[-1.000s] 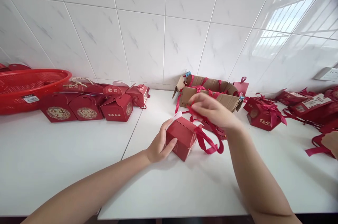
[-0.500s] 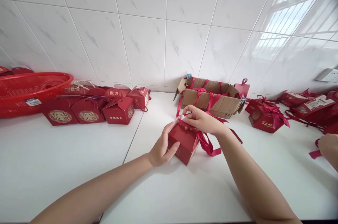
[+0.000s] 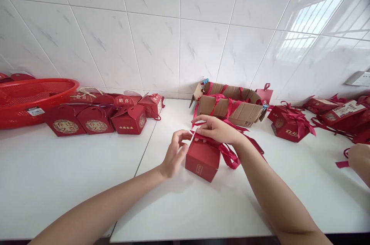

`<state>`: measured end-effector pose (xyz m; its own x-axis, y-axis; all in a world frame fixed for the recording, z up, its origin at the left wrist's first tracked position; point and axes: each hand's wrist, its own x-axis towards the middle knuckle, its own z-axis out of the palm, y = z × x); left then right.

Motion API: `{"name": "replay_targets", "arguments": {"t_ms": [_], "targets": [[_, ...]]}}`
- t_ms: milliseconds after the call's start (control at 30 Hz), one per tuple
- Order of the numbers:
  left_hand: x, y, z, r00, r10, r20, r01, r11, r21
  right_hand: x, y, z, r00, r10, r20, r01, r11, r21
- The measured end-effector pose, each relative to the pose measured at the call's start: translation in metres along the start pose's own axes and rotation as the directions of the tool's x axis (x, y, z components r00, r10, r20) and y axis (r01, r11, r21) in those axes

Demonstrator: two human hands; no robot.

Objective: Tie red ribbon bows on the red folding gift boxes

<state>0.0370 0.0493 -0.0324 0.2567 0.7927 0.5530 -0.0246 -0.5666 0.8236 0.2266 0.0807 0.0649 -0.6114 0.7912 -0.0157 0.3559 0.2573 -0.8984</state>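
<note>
While the right hand [image 3: 216, 129] pinches ribbon [image 3: 227, 152] atop the box [image 3: 204, 156] between both hands, the left hand [image 3: 172, 157], loosely open, stands just beside it; ribbon-fitting appears in hand, the next move likely needing a steadied box

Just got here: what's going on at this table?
A person's right-hand grip is at the top of a small red cardboard box, with shiny red ribbon trailing at its right side. The left-hand grip is curled, partly open, by the box's left side; contact is unclear. Behind stands an open brown cardboard carton draped with red ribbons. Another person's hand shows at the right edge.
</note>
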Motion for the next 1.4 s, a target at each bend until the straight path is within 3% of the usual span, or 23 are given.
{"name": "replay_targets", "arguments": {"t_ms": [100, 167, 300, 433, 500, 600, 667, 767, 833, 933, 1067, 1200, 1300, 1400], "targets": [[0.019, 0.018, 0.002, 0.953, -0.300, 0.048, 0.303, 0.949, -0.084, -0.001, 0.000, 0.000, 1.000, -0.013, 0.012, 0.013, 1.000, -0.003], [0.030, 0.028, 0.004, 0.912, -0.394, 0.117, 0.406, 0.906, -0.117, -0.001, 0.000, 0.000, 0.999, -0.019, 0.026, 0.019, 1.000, 0.006], [0.044, 0.037, 0.002, 0.901, -0.410, 0.142, 0.424, 0.901, -0.088, -0.002, -0.002, 0.001, 0.999, -0.044, 0.022, 0.044, 0.999, -0.007], [0.053, 0.050, -0.010, 0.906, -0.410, 0.106, 0.422, 0.894, -0.150, -0.009, -0.006, -0.008, 0.994, -0.067, -0.081, 0.063, 0.996, -0.058], [0.060, 0.063, -0.019, 0.920, -0.387, 0.066, 0.390, 0.884, -0.259, -0.018, -0.009, -0.020, 0.984, -0.051, -0.169, 0.029, 0.991, -0.134], [0.073, 0.089, -0.031, 0.959, -0.281, -0.019, 0.254, 0.889, -0.380, -0.036, -0.012, -0.044, 0.970, 0.053, -0.237, -0.117, 0.957, -0.267], [0.081, 0.106, -0.036, 0.969, -0.239, -0.061, 0.194, 0.892, -0.408, -0.048, -0.012, -0.059, 0.976, 0.137, -0.169, -0.186, 0.928, -0.323], [0.090, 0.125, -0.039, 0.964, -0.202, -0.172, 0.100, 0.877, -0.470, -0.055, -0.012, -0.070, 0.967, 0.249, 0.044, -0.208, 0.880, -0.427], [0.094, 0.132, -0.039, 0.951, -0.182, -0.251, 0.038, 0.872, -0.488, -0.052, -0.010, -0.068, 0.920, 0.357, 0.163, -0.232, 0.830, -0.507], [0.099, 0.140, -0.040, 0.931, -0.125, -0.342, -0.053, 0.882, -0.468, -0.041, -0.006, -0.056, 0.864, 0.451, 0.225, -0.246, 0.767, -0.592], [0.103, 0.147, -0.044, 0.896, -0.085, -0.435, -0.129, 0.889, -0.440, -0.034, -0.003, -0.046, 0.890, 0.401, 0.218, -0.208, 0.781, -0.590], [0.103, 0.153, -0.053, 0.864, -0.042, -0.501, -0.189, 0.896, -0.402, -0.048, -0.007, -0.057, 0.896, 0.399, 0.193, -0.261, 0.827, -0.498], [0.102, 0.158, -0.059, 0.839, -0.036, -0.543, -0.194, 0.913, -0.359, -0.066, -0.011, -0.071, 0.944, 0.298, 0.143, -0.235, 0.909, -0.344], [0.099, 0.162, -0.063, 0.828, -0.031, -0.559, -0.174, 0.935, -0.309, -0.078, -0.014, -0.080, 0.989, 0.135, 0.053, -0.120, 0.966, -0.228]]}}
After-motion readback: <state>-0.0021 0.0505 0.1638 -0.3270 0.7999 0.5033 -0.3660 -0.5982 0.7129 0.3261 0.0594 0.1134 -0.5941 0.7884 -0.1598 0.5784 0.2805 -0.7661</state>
